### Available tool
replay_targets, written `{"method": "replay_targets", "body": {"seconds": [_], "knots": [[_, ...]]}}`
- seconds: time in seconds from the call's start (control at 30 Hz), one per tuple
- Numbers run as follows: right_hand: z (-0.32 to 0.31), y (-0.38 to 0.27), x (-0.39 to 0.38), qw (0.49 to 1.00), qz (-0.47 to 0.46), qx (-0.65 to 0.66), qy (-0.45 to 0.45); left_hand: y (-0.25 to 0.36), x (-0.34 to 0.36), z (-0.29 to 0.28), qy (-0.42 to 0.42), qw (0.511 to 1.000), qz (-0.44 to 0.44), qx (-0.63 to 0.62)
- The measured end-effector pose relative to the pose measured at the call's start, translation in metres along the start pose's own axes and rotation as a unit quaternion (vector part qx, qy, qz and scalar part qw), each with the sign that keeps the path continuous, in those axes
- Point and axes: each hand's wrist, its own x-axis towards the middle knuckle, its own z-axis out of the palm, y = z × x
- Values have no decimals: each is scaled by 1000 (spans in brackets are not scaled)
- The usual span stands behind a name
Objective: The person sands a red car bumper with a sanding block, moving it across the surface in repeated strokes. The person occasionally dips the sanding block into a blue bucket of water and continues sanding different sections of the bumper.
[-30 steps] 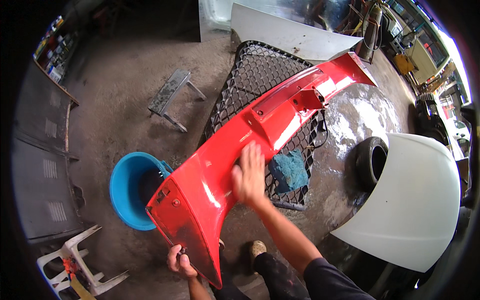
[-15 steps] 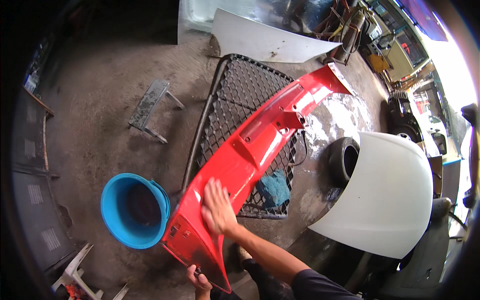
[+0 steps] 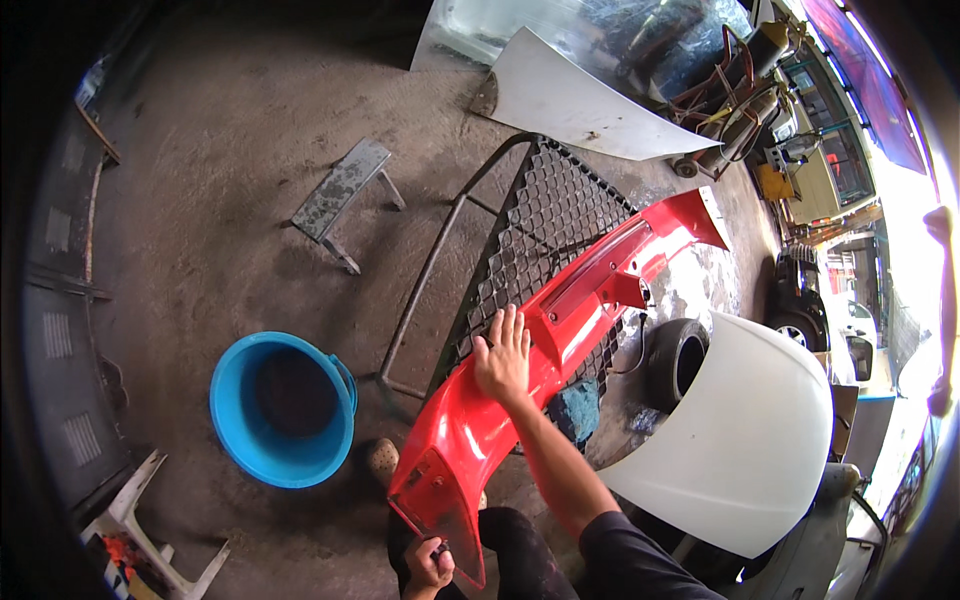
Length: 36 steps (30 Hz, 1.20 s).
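A long, glossy red car spoiler (image 3: 590, 285) slants from near my legs up to the far right. My right hand (image 3: 502, 358) lies flat on its upper surface, fingers stretched out and thumb apart. At the near end, my left hand (image 3: 428, 563) is closed round the spoiler's lower edge. A small dark piece shows by that thumb; its kind is unclear. Under the spoiler is a black metal-mesh stand (image 3: 530, 215). A blue-green cloth (image 3: 575, 410) rests on the mesh, partly hidden by my right forearm.
A blue bucket (image 3: 225, 400) stands at the left, beyond it a small grey bench (image 3: 345, 190). At the right are a white car hood (image 3: 735, 430) and a tyre (image 3: 665, 365). A white panel (image 3: 585, 100) lies at the back. A pale plastic chair (image 3: 130, 510) is lower left.
My right hand has slid farther up the spoiler, away from its near end. The mesh has shifted from under the spoiler's near part, and the whole view has turned somewhat.
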Motion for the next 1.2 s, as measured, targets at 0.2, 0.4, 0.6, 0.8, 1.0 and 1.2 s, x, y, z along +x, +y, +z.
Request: {"method": "replay_targets", "body": {"seconds": [0.2,0.4,0.6,0.8,1.0,1.2], "knots": [[-9,12,-12,973,-153,-5,-173,25,10,1,8,997,-50,63],[-14,15,-31,980,-97,54,-167,76,87,-22,55,985,-115,114],[-44,65,-31,986,-69,135,-71,106,231,-17,-131,912,-73,382],[-82,123,-12,827,218,516,-54,69,303,86,-394,754,-53,523],[-81,150,20,917,126,312,215,38,297,157,-299,818,-24,490],[-43,112,26,976,152,153,14,19,292,176,-302,764,-28,570]]}}
